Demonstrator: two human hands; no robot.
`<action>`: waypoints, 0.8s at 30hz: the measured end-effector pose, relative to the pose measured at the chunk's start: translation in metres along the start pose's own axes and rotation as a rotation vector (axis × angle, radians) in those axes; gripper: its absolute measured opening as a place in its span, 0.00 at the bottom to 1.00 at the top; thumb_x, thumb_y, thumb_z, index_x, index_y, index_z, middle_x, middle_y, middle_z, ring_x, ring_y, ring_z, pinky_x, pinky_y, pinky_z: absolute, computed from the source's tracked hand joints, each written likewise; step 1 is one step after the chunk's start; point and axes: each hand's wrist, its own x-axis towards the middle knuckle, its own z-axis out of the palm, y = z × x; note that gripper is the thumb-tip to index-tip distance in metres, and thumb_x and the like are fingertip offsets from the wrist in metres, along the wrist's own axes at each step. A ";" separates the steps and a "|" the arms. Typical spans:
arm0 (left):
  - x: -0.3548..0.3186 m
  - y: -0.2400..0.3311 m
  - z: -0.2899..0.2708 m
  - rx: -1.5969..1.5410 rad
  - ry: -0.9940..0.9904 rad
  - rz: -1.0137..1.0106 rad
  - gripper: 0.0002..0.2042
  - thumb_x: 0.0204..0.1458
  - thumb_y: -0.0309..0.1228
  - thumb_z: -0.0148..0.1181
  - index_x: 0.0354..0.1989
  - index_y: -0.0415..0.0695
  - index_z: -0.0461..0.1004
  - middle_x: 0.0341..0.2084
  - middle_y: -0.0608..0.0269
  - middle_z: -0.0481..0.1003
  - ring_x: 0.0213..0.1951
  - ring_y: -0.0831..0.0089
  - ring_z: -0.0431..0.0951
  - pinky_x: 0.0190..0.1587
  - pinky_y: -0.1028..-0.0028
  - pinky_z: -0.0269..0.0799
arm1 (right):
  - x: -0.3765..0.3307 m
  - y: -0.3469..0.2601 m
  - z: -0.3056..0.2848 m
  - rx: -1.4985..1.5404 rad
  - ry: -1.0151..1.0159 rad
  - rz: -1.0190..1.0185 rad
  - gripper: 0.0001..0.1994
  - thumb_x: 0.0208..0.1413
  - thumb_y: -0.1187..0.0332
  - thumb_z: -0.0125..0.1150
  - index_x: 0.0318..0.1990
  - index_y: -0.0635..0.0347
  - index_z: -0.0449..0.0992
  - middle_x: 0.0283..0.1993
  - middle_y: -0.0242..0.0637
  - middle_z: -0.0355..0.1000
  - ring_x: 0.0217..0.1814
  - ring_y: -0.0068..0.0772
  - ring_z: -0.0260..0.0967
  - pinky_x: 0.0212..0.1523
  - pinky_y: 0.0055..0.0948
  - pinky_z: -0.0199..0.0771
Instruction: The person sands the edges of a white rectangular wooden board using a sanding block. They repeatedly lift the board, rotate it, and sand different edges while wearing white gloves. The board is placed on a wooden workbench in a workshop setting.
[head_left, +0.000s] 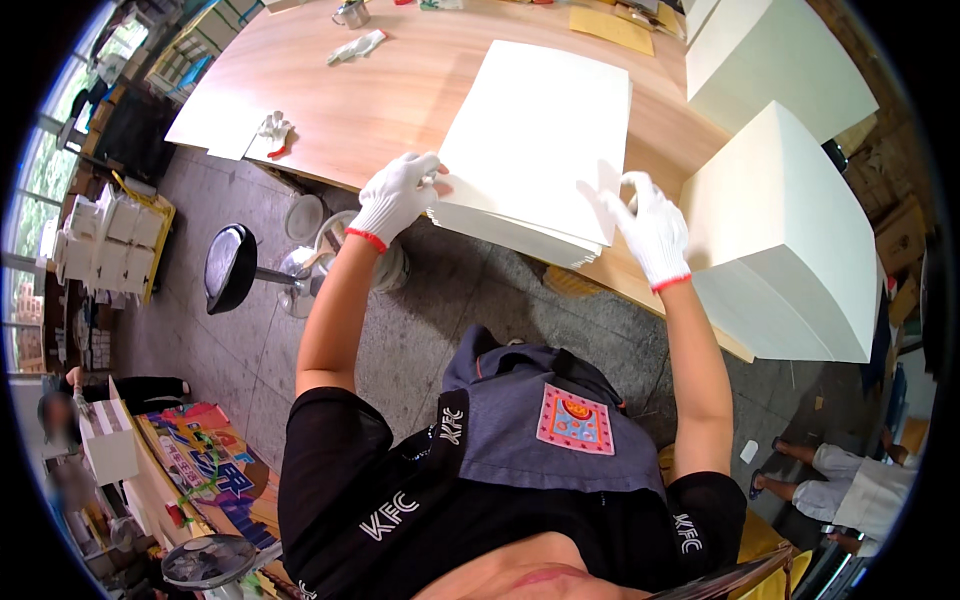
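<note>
A thick stack of white paper sheets (540,140) lies at the table's front edge, its layers slightly stepped along the near side. My left hand (398,195), in a white knit glove with a red cuff, is at the stack's near left corner. Its fingers are bent but apart, and bare fingertips show beside the paper. At the near right corner is my right hand (652,228), gloved the same way, with thumb and fingers spread and nothing between them. Whether either hand touches the paper I cannot tell.
Tall white paper stacks (790,240) stand at the right, with another stack (780,65) behind. Loose gloves (356,47), a metal cup (351,14) and a yellow envelope (610,30) lie on the wooden table (290,70). A black stool (230,268) and buckets stand left; people are at both sides.
</note>
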 end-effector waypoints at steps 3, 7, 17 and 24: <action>-0.020 -0.001 -0.007 0.034 0.030 0.037 0.18 0.47 0.30 0.72 0.48 0.50 0.77 0.42 0.59 0.78 0.44 0.57 0.80 0.47 0.61 0.74 | -0.032 -0.016 -0.011 -0.058 -0.094 -0.209 0.32 0.57 0.38 0.60 0.62 0.48 0.72 0.39 0.46 0.77 0.39 0.44 0.78 0.39 0.39 0.77; -0.011 -0.012 -0.005 -0.012 0.009 0.057 0.18 0.46 0.29 0.73 0.47 0.49 0.77 0.39 0.60 0.77 0.42 0.59 0.79 0.44 0.63 0.73 | -0.048 0.003 0.023 -0.167 0.081 -0.436 0.24 0.59 0.48 0.62 0.63 0.37 0.74 0.33 0.38 0.73 0.34 0.40 0.76 0.35 0.38 0.76; 0.002 -0.022 -0.011 -0.005 -0.084 0.083 0.16 0.49 0.35 0.73 0.46 0.50 0.82 0.38 0.61 0.79 0.40 0.62 0.80 0.42 0.64 0.75 | -0.048 0.008 0.039 -0.093 0.225 -0.454 0.21 0.57 0.59 0.67 0.59 0.35 0.77 0.28 0.32 0.70 0.31 0.34 0.74 0.30 0.35 0.76; 0.000 -0.017 -0.017 0.024 -0.097 0.106 0.14 0.49 0.34 0.72 0.45 0.49 0.82 0.38 0.62 0.79 0.39 0.60 0.79 0.40 0.64 0.73 | -0.051 0.012 0.051 -0.118 0.290 -0.530 0.19 0.59 0.63 0.65 0.58 0.41 0.78 0.29 0.33 0.74 0.30 0.33 0.74 0.31 0.33 0.75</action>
